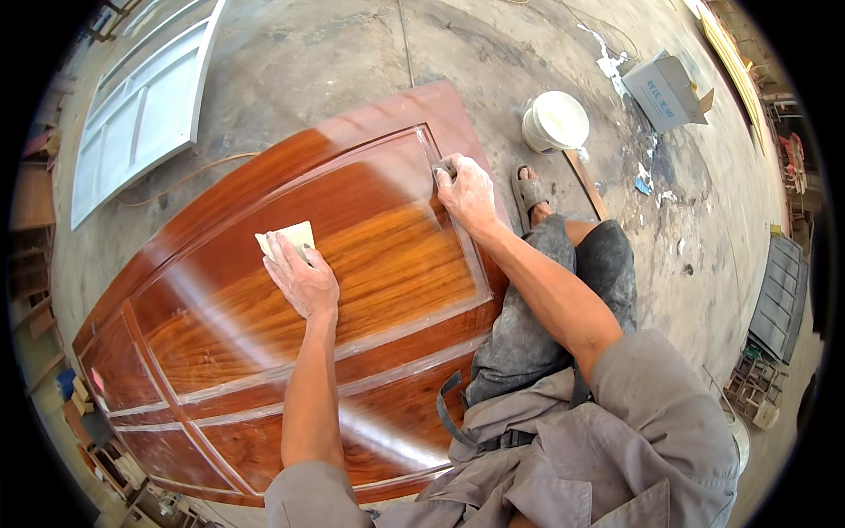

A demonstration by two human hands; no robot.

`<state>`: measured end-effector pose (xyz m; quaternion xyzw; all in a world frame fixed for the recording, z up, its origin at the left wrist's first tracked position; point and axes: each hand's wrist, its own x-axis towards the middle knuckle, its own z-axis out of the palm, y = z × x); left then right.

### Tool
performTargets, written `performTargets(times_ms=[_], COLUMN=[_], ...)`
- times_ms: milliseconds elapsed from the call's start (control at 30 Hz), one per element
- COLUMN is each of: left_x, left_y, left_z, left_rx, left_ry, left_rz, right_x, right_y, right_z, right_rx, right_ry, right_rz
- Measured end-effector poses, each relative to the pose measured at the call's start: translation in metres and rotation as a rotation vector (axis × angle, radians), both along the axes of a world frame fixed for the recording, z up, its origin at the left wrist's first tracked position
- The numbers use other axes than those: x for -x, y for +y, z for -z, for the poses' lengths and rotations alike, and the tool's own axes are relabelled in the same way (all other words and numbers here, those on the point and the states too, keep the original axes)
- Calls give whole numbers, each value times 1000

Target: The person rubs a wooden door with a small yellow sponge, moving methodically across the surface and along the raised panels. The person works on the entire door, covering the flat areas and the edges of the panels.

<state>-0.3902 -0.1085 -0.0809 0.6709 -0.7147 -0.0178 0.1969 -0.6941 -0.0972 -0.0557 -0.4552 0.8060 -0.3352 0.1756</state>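
A large glossy red-brown wooden door panel [370, 238] with raised frames and wood grain lies before me. My left hand [308, 280] grips a cream square pad [301, 234], its fingers laid over it and its thumb at the edge, over the upper middle of the panel. At the right end of the panel, my right hand [468, 195] is closed on a small dark grey piece [444, 167], pressed to the frame moulding [426, 134]. Whether that piece is folded sandpaper or a block I cannot tell. Pale dust coats both hands, and whitish residue lines the mouldings.
Past the panel's right end stands a white bucket [556, 121], with a wooden strip [585, 183] beside it. Farther right are a cardboard box [666, 92] and white spills. A pale framed panel [141, 114] lies at the far left. My sandalled foot [531, 194] is near the panel.
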Motion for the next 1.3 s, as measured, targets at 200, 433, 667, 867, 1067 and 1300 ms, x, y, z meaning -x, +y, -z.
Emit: performTargets(times_ms=[200, 433, 667, 867, 1067, 1300], left_x=[-1, 4, -1, 6, 8, 1], left_y=[-2, 1, -2, 0, -1, 0], left_z=[4, 1, 0, 0, 0, -1], left_rx=[24, -18, -15, -17, -12, 21], left_ry=[6, 1, -15, 5, 7, -6], left_rz=[31, 5, 1, 5, -3, 3], right_x=[-1, 5, 4, 13, 15, 12], right_y=[0, -15, -27, -39, -40, -38], right_z=[-4, -4, -4, -5, -1, -4], right_rx=[-42, -83, -136, -131, -104, -107], right_ry=[-16, 23, -3, 30, 72, 57], right_rz=[32, 49, 44, 46, 40, -19])
